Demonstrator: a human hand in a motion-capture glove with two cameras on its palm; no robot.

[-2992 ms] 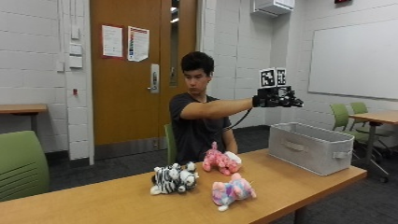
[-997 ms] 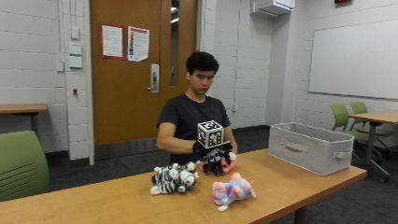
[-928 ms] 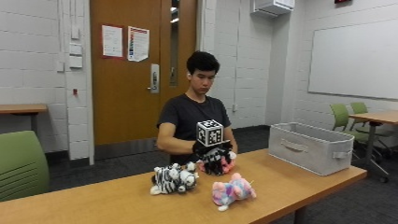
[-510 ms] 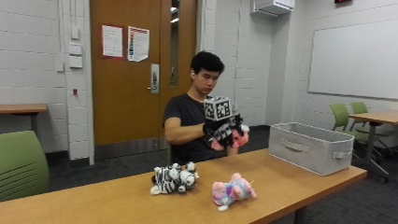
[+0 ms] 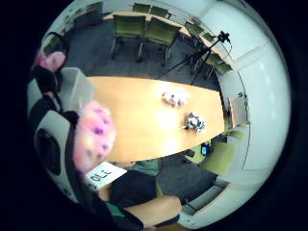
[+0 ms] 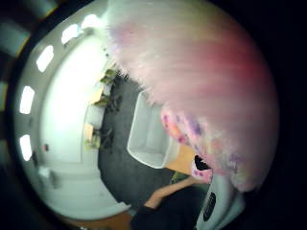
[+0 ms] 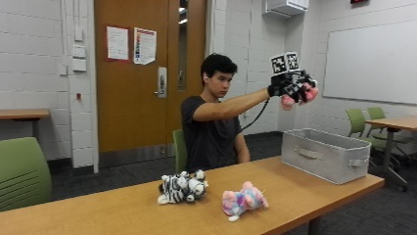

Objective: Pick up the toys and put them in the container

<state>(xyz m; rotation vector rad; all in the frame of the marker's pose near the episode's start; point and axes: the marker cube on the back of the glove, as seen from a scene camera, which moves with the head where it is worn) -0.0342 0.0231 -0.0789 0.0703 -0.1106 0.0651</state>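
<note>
- Wood-topped table runs across the front of a classroom, and we see it again from the little finger side palm view as a long tan surface.
- Nearest us on it lies a pink plush, pastel pink and blue, on its side near the front edge; we find it in the little finger side palm view too.
- Just behind and beside it sits a zebra plush, black and white, close to the pink plush but not touching it; the palm view shows it apart on the table.
- Farther along, at the table's end, stands a grey bin with its top open; the thumb side palm view looks down into it.
- Behind the table a person sits with the right arm stretched out at head height.
- We see the right hand curled round a spotted plush, pink, held in the air above the bin and well clear of its rim.
- Both palm views show this fur close against the palm.
- Farthest back we see a wooden door, a whiteboard and green chairs.
</note>
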